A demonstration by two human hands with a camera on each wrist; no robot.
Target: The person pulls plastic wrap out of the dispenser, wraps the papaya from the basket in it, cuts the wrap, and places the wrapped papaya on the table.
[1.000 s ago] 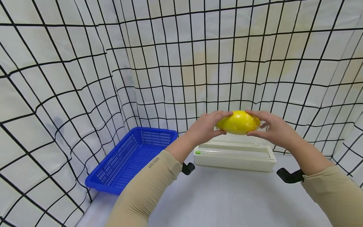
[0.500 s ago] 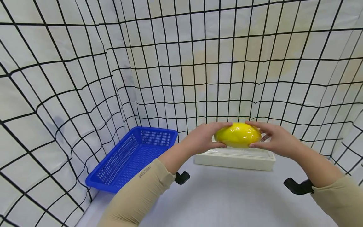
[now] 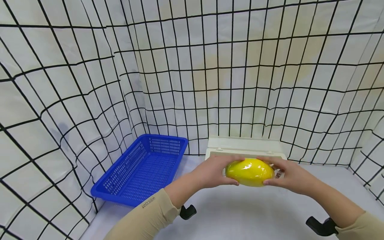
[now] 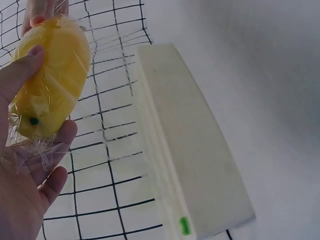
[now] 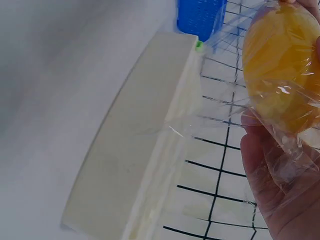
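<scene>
A yellow oval fruit, perhaps a mango, is wrapped in clear cling film and held level above the table. My left hand grips one end, fingers over the top and thumb on the near side. At the other end my right hand holds it in the same way. Loose film bunches at both palms. Behind the fruit stands a white cling film dispenser with its lid raised; the hands hide most of its body. The left wrist view shows its green slider.
A blue perforated basket sits on the white table at the left. Black wire grid panels backed with white sheeting stand behind and to both sides. Black wrist mounts jut from below both forearms.
Both hands have lowered the fruit and brought it nearer, from above the dispenser to in front of it. The fruit also tips slightly in the grip. The dispenser's raised lid is now exposed.
</scene>
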